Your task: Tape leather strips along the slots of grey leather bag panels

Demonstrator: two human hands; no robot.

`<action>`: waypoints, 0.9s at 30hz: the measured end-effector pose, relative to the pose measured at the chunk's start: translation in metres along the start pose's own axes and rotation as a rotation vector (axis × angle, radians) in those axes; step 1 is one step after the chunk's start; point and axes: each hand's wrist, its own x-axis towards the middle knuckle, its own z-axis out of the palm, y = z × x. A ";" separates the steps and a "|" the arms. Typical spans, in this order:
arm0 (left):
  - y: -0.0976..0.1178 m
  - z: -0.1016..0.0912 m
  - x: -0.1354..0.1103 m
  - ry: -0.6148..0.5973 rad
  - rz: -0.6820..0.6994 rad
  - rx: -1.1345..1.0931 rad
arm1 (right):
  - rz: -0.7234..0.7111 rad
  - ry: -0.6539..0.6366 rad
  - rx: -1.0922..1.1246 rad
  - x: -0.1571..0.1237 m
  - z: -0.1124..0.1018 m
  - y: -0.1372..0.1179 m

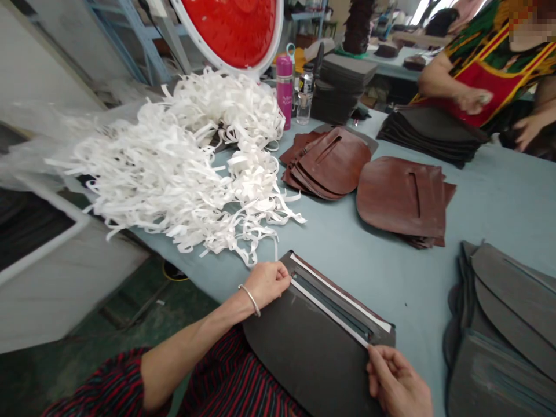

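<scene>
A dark grey panel [313, 353] with one rounded end lies at the table's near edge, in front of my body. A long slot [332, 304] runs across it, and a white strip [343, 292] lies along the panel's far edge. Along the near side of the slot stretches a second white strip [325, 308]. My left hand [267, 285], a bracelet at its wrist, pinches that strip's left end. At the other end, my right hand [397, 376] holds the strip between thumb and forefinger, down by the panel.
A heap of white curled strips [174, 168] covers the table's left. Brown slotted panels [402, 197] lie stacked ahead, dark panels [508, 324] at right. Behind stand a pink bottle [284, 95], a clear bottle [304, 95] and a red fan [234, 29]. A co-worker [482, 87] is across the table.
</scene>
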 end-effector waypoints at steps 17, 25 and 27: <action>0.006 0.002 0.001 0.057 -0.016 0.166 | -0.012 0.039 -0.003 0.002 0.000 0.000; -0.003 0.024 -0.015 0.313 0.393 0.368 | -0.048 0.070 0.063 -0.006 0.007 -0.021; -0.008 0.027 -0.019 0.319 0.545 0.431 | -0.058 0.082 0.078 -0.006 0.006 -0.022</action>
